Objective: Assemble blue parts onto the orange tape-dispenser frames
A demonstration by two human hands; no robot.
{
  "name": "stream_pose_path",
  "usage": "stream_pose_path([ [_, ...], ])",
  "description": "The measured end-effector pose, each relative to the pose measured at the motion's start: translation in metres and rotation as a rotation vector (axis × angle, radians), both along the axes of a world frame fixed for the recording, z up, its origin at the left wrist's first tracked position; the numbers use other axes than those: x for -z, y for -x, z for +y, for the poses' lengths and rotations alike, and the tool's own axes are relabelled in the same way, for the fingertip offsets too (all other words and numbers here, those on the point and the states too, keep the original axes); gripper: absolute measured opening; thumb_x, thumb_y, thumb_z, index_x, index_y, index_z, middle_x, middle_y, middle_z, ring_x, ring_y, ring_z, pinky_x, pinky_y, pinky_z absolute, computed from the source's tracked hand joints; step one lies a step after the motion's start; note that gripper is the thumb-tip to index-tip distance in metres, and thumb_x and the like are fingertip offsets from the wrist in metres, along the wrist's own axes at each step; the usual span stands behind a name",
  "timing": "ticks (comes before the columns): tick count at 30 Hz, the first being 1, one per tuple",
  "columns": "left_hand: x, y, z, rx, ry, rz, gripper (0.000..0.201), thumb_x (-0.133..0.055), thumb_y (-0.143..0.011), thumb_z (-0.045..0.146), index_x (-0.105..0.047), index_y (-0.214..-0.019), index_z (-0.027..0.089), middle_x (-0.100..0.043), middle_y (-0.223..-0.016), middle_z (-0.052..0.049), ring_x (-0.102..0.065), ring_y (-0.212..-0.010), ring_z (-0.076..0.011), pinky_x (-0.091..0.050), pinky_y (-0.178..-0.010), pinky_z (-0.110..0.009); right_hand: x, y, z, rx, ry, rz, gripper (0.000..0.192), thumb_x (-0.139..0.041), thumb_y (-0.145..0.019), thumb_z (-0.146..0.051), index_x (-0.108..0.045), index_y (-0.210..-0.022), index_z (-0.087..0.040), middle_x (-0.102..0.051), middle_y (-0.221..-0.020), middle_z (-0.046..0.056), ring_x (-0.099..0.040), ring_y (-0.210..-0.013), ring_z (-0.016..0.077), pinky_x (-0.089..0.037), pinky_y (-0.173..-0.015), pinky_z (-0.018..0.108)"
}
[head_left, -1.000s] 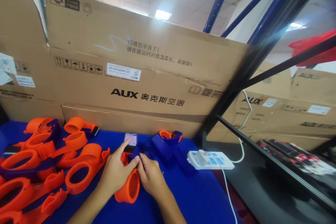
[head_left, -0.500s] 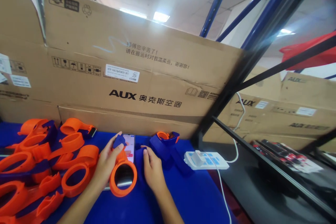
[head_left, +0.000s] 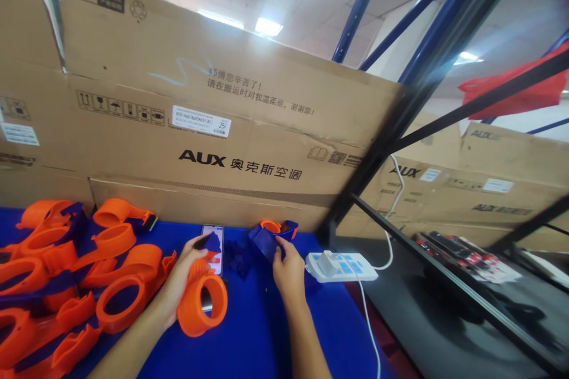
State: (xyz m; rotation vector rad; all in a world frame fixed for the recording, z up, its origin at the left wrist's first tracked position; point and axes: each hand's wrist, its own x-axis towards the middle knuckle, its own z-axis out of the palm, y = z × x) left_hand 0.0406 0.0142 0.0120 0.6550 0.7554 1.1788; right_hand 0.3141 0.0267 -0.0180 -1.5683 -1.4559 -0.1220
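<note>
My left hand (head_left: 184,278) is closed round the handle of an orange tape dispenser (head_left: 202,308), its ring hanging toward me and a dark blue piece at its top end. Behind it a phone (head_left: 216,249) with a lit screen lies on the blue surface. My right hand (head_left: 288,266) has its thumb and fingers on a dark blue plastic part (head_left: 263,241); its fingertips are partly hidden. Just beyond that part shows an orange ring piece (head_left: 271,226). Small dark blue pieces (head_left: 237,257) lie between my hands.
Several orange tape dispensers (head_left: 120,302) are heaped on the left of the blue tabletop (head_left: 249,337). A white power strip (head_left: 342,266) with a cord lies at the right edge. Large cardboard boxes (head_left: 133,154) wall off the back, and a dark rack post (head_left: 368,160) slants up on the right.
My right hand has moved right, from the small blue pieces to the larger blue part. The tape dispenser in my left hand has turned, showing more of its ring's side.
</note>
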Motion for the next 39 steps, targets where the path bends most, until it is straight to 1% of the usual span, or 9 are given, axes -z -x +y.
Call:
stream_pose_path([
  [5,0.016,0.0,0.005,-0.009,-0.013,-0.044,0.03,-0.072,-0.079,0.035,-0.06,-0.104,0.023,-0.062,-0.064,0.005,-0.058,-0.051,-0.0125,-0.049,-0.057,-0.025,0.004,-0.002,0.004,0.015,-0.015,-0.009,0.035,-0.05,-0.091,-0.023,-0.071,-0.117,-0.012,-0.072,-0.117,0.019,-0.065,-0.116,0.0318,-0.049,-0.104,0.052],
  [12,0.029,-0.001,0.013,-0.048,-0.079,0.082,0.033,-0.072,-0.08,0.037,-0.06,-0.109,0.026,-0.05,-0.053,0.01,-0.045,-0.045,-0.0096,-0.037,-0.049,-0.019,-0.001,0.013,0.0,-0.057,-0.051,0.009,0.031,-0.051,-0.097,-0.03,-0.072,-0.114,-0.015,-0.07,-0.122,0.018,-0.061,-0.123,0.0331,-0.043,-0.109,0.056],
  [14,0.029,-0.001,0.013,-0.039,-0.092,0.12,0.032,-0.072,-0.08,0.037,-0.061,-0.107,0.025,-0.049,-0.052,0.01,-0.041,-0.042,-0.0087,-0.031,-0.046,-0.018,-0.004,0.027,-0.004,-0.136,-0.051,0.011,0.031,-0.052,-0.099,-0.034,-0.072,-0.116,-0.017,-0.071,-0.122,0.016,-0.063,-0.12,0.0301,-0.047,-0.107,0.05],
  [17,0.025,-0.002,0.01,-0.014,-0.115,0.164,0.032,-0.075,-0.078,0.035,-0.062,-0.104,0.024,-0.047,-0.052,0.01,-0.039,-0.042,-0.0081,-0.024,-0.043,-0.018,-0.007,0.057,-0.014,-0.31,-0.016,-0.003,0.026,-0.057,-0.1,-0.036,-0.073,-0.116,-0.024,-0.076,-0.11,0.008,-0.071,-0.104,0.023,-0.056,-0.094,0.037],
  [19,0.022,-0.002,0.007,0.008,-0.139,0.186,0.032,-0.077,-0.077,0.033,-0.063,-0.104,0.023,-0.049,-0.055,0.009,-0.041,-0.046,-0.0085,-0.024,-0.044,-0.018,-0.007,0.076,-0.019,-0.48,0.028,0.027,0.025,-0.059,-0.1,-0.035,-0.072,-0.119,-0.025,-0.077,-0.103,0.006,-0.072,-0.094,0.0203,-0.057,-0.085,0.032],
  [21,0.02,-0.003,0.005,0.03,-0.181,0.212,0.03,-0.076,-0.079,0.033,-0.063,-0.104,0.023,-0.051,-0.058,0.008,-0.04,-0.048,-0.0082,-0.026,-0.045,-0.018,-0.005,0.09,-0.023,-0.564,0.051,0.088,0.026,-0.062,-0.098,-0.033,-0.071,-0.121,-0.024,-0.076,-0.097,0.004,-0.071,-0.087,0.0195,-0.057,-0.078,0.03],
  [28,0.024,-0.004,0.004,0.068,-0.289,0.311,0.029,-0.075,-0.083,0.041,-0.065,-0.101,0.02,-0.051,-0.062,0.008,-0.039,-0.049,-0.0068,-0.032,-0.047,-0.018,-0.003,0.099,-0.031,-0.574,0.093,0.128,0.026,-0.063,-0.097,-0.03,-0.069,-0.12,-0.022,-0.075,-0.087,0.004,-0.066,-0.07,0.0167,-0.052,-0.065,0.027],
  [33,0.029,-0.003,0.007,0.133,-0.314,0.423,0.035,-0.062,-0.092,0.052,-0.065,-0.107,0.021,-0.053,-0.06,0.007,-0.043,-0.043,-0.0083,-0.031,-0.043,-0.02,-0.007,0.096,-0.038,-0.539,0.097,0.025,0.036,-0.064,-0.092,-0.025,-0.064,-0.128,-0.02,-0.074,-0.087,0.005,-0.063,-0.068,0.0175,-0.051,-0.064,0.028],
  [39,0.029,0.003,0.011,0.188,-0.34,0.487,0.033,-0.058,-0.093,0.053,-0.064,-0.096,0.021,-0.058,-0.064,0.005,-0.047,-0.045,-0.0104,-0.035,-0.046,-0.022,-0.013,0.093,-0.039,-0.524,0.137,-0.078,0.031,-0.065,-0.089,-0.027,-0.065,-0.119,-0.019,-0.071,-0.083,0.004,-0.061,-0.069,0.0181,-0.047,-0.065,0.028],
])
